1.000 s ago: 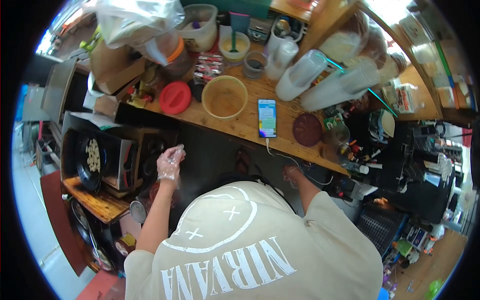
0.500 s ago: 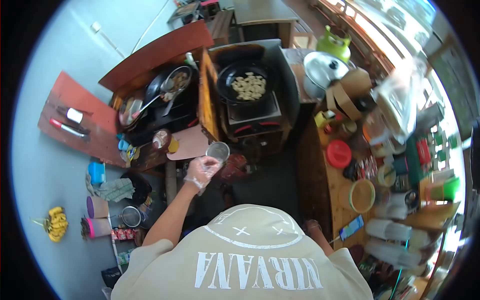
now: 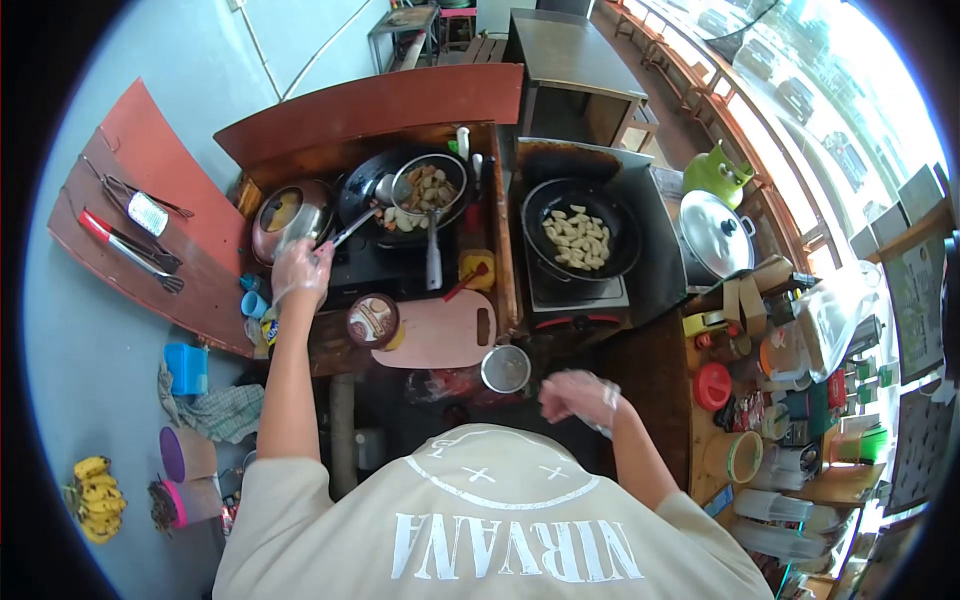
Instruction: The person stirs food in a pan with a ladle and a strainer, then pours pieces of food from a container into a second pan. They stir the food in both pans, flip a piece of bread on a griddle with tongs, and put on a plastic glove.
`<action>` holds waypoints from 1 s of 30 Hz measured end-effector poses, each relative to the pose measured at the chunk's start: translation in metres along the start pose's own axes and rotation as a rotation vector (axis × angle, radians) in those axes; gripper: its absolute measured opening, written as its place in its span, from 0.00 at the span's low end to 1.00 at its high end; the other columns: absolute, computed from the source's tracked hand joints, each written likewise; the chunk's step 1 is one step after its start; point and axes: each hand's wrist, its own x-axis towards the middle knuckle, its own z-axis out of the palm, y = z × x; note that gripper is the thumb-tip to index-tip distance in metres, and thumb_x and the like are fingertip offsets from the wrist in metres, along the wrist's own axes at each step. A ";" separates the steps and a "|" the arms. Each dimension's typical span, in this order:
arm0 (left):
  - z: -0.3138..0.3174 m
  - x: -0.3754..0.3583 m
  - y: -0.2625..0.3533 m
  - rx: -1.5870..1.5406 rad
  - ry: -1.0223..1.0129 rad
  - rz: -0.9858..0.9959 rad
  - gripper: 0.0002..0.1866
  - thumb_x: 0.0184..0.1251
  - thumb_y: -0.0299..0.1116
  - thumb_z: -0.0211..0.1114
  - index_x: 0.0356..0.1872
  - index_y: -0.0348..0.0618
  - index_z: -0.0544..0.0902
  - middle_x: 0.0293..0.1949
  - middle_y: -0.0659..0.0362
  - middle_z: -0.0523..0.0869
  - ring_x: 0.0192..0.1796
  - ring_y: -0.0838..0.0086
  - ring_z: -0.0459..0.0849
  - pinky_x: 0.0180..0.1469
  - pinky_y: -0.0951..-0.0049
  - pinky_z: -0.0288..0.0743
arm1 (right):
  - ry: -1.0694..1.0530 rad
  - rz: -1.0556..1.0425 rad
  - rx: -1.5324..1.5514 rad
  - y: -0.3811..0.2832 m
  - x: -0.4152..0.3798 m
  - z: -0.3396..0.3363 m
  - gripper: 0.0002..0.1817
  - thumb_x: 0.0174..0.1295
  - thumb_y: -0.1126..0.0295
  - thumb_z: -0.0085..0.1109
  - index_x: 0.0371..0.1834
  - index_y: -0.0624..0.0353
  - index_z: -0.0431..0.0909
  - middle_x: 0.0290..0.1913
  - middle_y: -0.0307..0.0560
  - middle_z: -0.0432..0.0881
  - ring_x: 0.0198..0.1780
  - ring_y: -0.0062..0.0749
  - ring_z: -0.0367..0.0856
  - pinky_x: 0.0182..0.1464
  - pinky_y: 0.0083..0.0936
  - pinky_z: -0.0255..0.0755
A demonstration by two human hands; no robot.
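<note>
My left hand (image 3: 303,272), in a clear plastic glove, is closed around the handle end of a metal ladle (image 3: 352,228), beside a lidded pot (image 3: 283,240). The ladle's bowl rests in a dark wok (image 3: 360,190), against a strainer (image 3: 433,255) holding browned food pieces. My right hand (image 3: 582,398), gloved too, hangs in front of the counter with its fingers curled, and I see nothing in it. Left of it is a round metal cup (image 3: 506,370), near the pink cutting board (image 3: 440,345); what supports the cup is hidden.
A second black wok (image 3: 615,262) with pale pieces frying sits on the right stove. Beside it stand a large lidded pot (image 3: 716,235) and a green gas cylinder (image 3: 716,178). A brown-lidded jar (image 3: 373,320) stands at the board's left. Crowded shelving lines the right side.
My left hand has let go of the metal cup and moved up and left to the ladle. My right hand has come up from beside my body. The view has shifted.
</note>
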 end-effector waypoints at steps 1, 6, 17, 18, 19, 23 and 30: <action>0.023 0.016 -0.019 0.059 -0.013 -0.015 0.22 0.60 0.49 0.69 0.42 0.38 0.85 0.43 0.43 0.87 0.48 0.48 0.84 0.52 0.54 0.77 | -0.086 -0.055 -0.053 -0.029 0.022 0.022 0.20 0.72 0.55 0.55 0.39 0.65 0.81 0.34 0.48 0.84 0.36 0.33 0.84 0.43 0.30 0.83; 0.040 0.073 0.000 0.067 -0.594 -0.406 0.23 0.62 0.49 0.69 0.47 0.39 0.87 0.51 0.45 0.86 0.57 0.51 0.84 0.57 0.55 0.78 | -0.070 0.027 0.442 -0.099 0.192 0.081 0.28 0.67 0.44 0.59 0.52 0.60 0.74 0.49 0.53 0.82 0.38 0.45 0.84 0.43 0.49 0.81; 0.033 0.066 -0.056 0.122 -0.405 -0.172 0.09 0.60 0.30 0.62 0.36 0.40 0.88 0.42 0.42 0.88 0.48 0.48 0.87 0.51 0.52 0.80 | 0.198 0.017 0.130 -0.198 0.194 0.102 0.08 0.64 0.72 0.56 0.26 0.58 0.73 0.22 0.40 0.73 0.22 0.28 0.73 0.29 0.45 0.86; 0.031 0.060 -0.054 0.122 -0.408 -0.174 0.09 0.60 0.30 0.62 0.36 0.40 0.88 0.42 0.42 0.88 0.48 0.48 0.87 0.51 0.52 0.80 | 0.208 0.012 0.015 -0.200 0.190 0.097 0.09 0.65 0.72 0.56 0.26 0.59 0.74 0.23 0.40 0.73 0.22 0.27 0.74 0.28 0.44 0.86; 0.029 0.053 -0.051 0.098 -0.422 -0.117 0.08 0.61 0.30 0.63 0.35 0.40 0.88 0.41 0.42 0.88 0.47 0.48 0.87 0.50 0.52 0.81 | 0.224 0.037 0.010 -0.196 0.194 0.089 0.07 0.62 0.71 0.60 0.28 0.60 0.77 0.24 0.42 0.77 0.25 0.31 0.79 0.30 0.38 0.86; 0.029 0.049 -0.028 0.108 -0.485 -0.043 0.08 0.61 0.32 0.63 0.35 0.41 0.88 0.40 0.43 0.88 0.46 0.48 0.87 0.49 0.53 0.81 | 0.229 -0.270 -0.542 -0.177 0.213 0.058 0.11 0.65 0.71 0.55 0.26 0.65 0.74 0.23 0.43 0.73 0.18 0.28 0.75 0.20 0.35 0.84; 0.055 0.057 0.009 0.033 -0.467 -0.083 0.09 0.59 0.31 0.64 0.37 0.40 0.89 0.42 0.42 0.88 0.49 0.48 0.86 0.51 0.54 0.81 | 0.188 -0.517 -1.184 -0.182 0.191 0.035 0.11 0.66 0.73 0.53 0.26 0.66 0.74 0.23 0.43 0.72 0.20 0.28 0.77 0.20 0.31 0.83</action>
